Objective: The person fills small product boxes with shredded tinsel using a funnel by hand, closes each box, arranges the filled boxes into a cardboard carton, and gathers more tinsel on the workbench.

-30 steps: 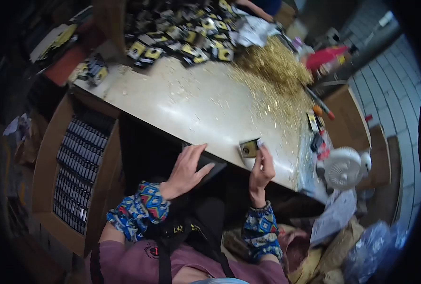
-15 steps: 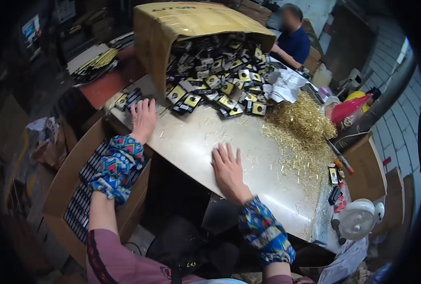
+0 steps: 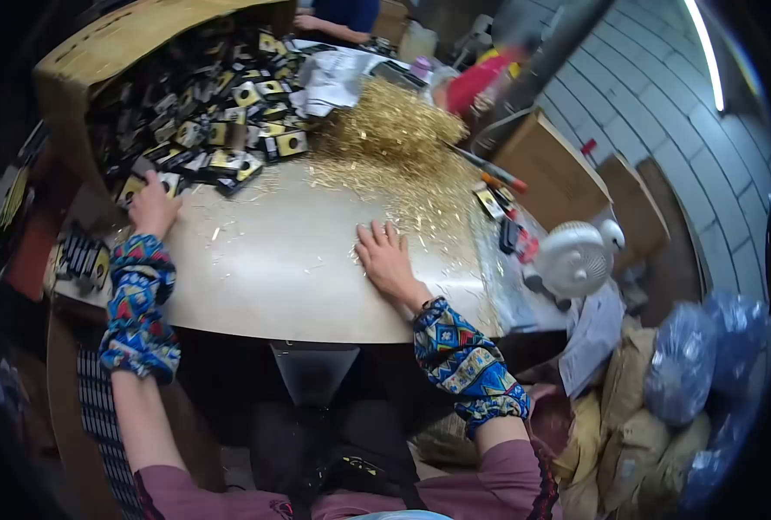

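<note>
My left hand point(image 3: 153, 210) reaches to the front of a heap of small black-and-yellow packs point(image 3: 216, 130). Its index finger is stretched out against a pack point(image 3: 170, 184) at the heap's near edge; I see no pack lifted. My right hand point(image 3: 389, 262) rests palm down on the pale tabletop point(image 3: 273, 295), fingers spread, holding nothing. Beyond it lies a mound of tiny gold-coloured strips point(image 3: 394, 126), with loose ones scattered toward the fingers. The heap spills out of a large cardboard box point(image 3: 65, 95) lying on its side.
Several packs stand in a row point(image 3: 82, 260) at the table's left end. Below sits an open carton point(image 3: 99, 425) with rows of packs. A white fan point(image 3: 573, 258) and a red-tipped tool point(image 3: 498, 173) are at right. Another person's arm point(image 3: 333, 28) shows at the back.
My view has swung right. My left hand has moved from beside the row of packs at the table's left end to the heap's front edge. My right hand stays flat on the tabletop.
</note>
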`<state>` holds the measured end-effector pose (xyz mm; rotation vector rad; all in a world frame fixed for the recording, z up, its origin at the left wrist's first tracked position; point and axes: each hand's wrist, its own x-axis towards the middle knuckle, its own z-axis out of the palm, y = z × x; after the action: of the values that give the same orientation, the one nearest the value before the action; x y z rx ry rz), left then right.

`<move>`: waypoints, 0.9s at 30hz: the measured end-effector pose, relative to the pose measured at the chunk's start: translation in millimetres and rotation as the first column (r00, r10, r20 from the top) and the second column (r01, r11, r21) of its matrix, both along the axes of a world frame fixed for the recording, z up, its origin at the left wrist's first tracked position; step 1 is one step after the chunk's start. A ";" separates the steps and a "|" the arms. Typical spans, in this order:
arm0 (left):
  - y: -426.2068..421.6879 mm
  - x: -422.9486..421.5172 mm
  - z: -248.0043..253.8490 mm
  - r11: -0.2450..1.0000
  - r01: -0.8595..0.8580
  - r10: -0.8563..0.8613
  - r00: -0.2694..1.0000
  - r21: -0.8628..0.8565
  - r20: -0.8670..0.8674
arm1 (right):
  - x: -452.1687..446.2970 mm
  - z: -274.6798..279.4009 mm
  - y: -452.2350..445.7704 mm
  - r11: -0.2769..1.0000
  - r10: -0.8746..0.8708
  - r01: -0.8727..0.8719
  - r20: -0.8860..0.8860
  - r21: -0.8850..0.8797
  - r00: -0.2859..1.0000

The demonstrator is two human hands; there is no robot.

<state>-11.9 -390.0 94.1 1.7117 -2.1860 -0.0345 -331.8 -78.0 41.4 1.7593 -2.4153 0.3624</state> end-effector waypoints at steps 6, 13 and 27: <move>9.3 10.7 -0.3 0.942 0.255 -0.051 0.752 0.219 -0.657 | 11.7 -8.8 41.1 0.948 0.293 -0.267 0.148 -0.175 0.945; 114.9 3.0 -60.2 0.855 0.480 0.060 0.289 0.199 -0.955 | -47.8 -29.3 5.8 0.976 -0.051 0.060 0.046 -0.207 0.998; 174.4 -5.5 -25.5 0.880 0.425 -0.279 0.823 0.211 -0.496 | -11.9 -32.9 20.2 0.990 0.003 0.002 0.040 -0.144 0.999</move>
<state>-17.3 -215.6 68.6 1.2285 -2.1710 -0.8382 -343.8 -57.8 8.4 1.7071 -2.3497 0.5619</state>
